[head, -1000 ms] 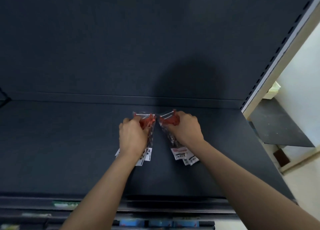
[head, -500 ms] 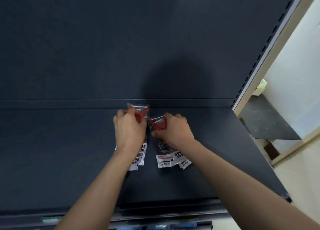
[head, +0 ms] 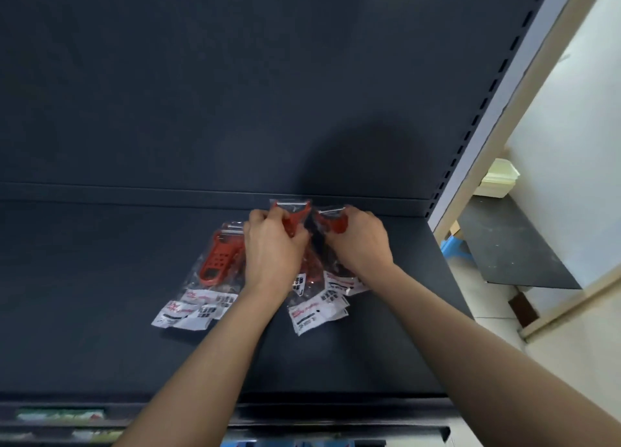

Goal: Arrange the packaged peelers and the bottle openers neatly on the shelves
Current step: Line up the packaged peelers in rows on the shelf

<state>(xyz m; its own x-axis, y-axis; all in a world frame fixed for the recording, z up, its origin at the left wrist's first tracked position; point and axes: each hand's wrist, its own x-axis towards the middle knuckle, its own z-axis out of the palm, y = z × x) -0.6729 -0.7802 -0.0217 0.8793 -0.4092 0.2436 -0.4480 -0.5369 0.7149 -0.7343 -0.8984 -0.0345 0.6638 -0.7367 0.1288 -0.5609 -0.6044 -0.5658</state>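
Several red peelers in clear bags with white labels lie on the dark shelf [head: 100, 295]. A small pile of packaged peelers [head: 215, 271] lies free to the left of my hands. My left hand [head: 272, 248] grips a packaged peeler [head: 292, 216] whose blade end points at the back wall. My right hand [head: 359, 241] grips another packaged peeler [head: 334, 223] right beside it. More white label ends [head: 316, 308] stick out under both wrists.
The dark back panel [head: 235, 93] rises behind the shelf. A slotted upright [head: 484, 110] bounds the shelf on the right. Beyond it is a lower dark shelf [head: 510, 251] with a pale box [head: 497, 181]. Price-tag strips [head: 57, 416] run along the front edge below.
My left hand has let a pile of packets lie on the left and now grips a peeler nearer the middle. Both hands have shifted right and closer to the back wall.
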